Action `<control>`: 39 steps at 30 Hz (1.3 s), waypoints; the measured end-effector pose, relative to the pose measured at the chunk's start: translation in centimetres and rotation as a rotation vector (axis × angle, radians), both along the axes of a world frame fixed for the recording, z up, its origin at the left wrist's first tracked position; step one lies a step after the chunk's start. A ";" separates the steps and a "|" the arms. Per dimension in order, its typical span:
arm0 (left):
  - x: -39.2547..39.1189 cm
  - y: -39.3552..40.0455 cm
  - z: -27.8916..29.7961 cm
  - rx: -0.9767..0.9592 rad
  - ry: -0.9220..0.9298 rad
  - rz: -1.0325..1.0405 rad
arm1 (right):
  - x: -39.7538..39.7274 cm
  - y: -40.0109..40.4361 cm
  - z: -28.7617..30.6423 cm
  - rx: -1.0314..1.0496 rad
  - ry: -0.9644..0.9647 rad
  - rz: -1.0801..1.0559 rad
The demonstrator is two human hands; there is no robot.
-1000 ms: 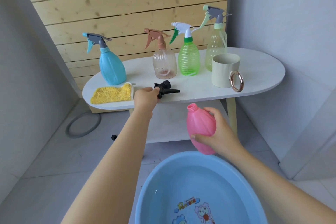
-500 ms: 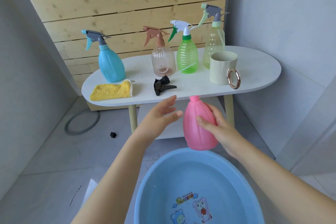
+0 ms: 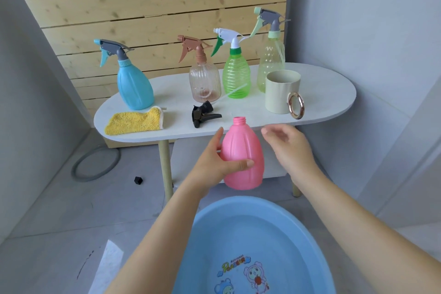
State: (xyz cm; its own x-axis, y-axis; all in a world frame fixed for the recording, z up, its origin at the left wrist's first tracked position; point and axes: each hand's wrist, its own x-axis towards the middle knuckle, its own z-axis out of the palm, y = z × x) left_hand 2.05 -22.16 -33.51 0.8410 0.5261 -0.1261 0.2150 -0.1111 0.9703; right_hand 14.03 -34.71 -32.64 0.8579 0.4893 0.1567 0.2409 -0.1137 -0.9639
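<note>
A pink bottle [image 3: 243,150] without its top stands upright in the air, in front of the white table [image 3: 329,100] and above the blue basin [image 3: 250,229]. My left hand [image 3: 214,164] grips it from the left, thumb across its front. My right hand [image 3: 288,148] hovers just right of the bottle with relaxed fingers, holding nothing. The black spray head [image 3: 202,113] with its clear tube lies on the table near the front edge.
On the table stand a blue spray bottle [image 3: 133,83], a clear pinkish one [image 3: 204,81], a green one [image 3: 236,76] and a pale green one [image 3: 270,62], a cream mug [image 3: 281,92] with a gold ring handle, and a yellow cloth [image 3: 136,120]. A grey hose ring [image 3: 95,162] lies on the floor.
My left hand left the black spray head on the table and took hold of the pink bottle. My right hand let go of the bottle and moved off to its right.
</note>
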 end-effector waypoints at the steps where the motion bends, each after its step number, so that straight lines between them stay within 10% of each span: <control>1: 0.2 0.1 0.0 0.021 -0.006 0.029 | 0.4 -0.1 0.4 0.047 -0.036 -0.086; 9: 2.8 -0.6 -0.1 0.040 -0.092 0.173 | 3.8 0.8 1.8 0.152 -0.161 -0.460; 25: -1.2 -1.1 -0.6 0.178 -0.009 0.142 | 2.5 -1.3 2.7 0.175 0.133 -0.264; 39: -10.8 -2.0 -11.5 0.106 0.295 0.173 | -2.8 -4.2 -11.1 -0.426 0.341 -0.006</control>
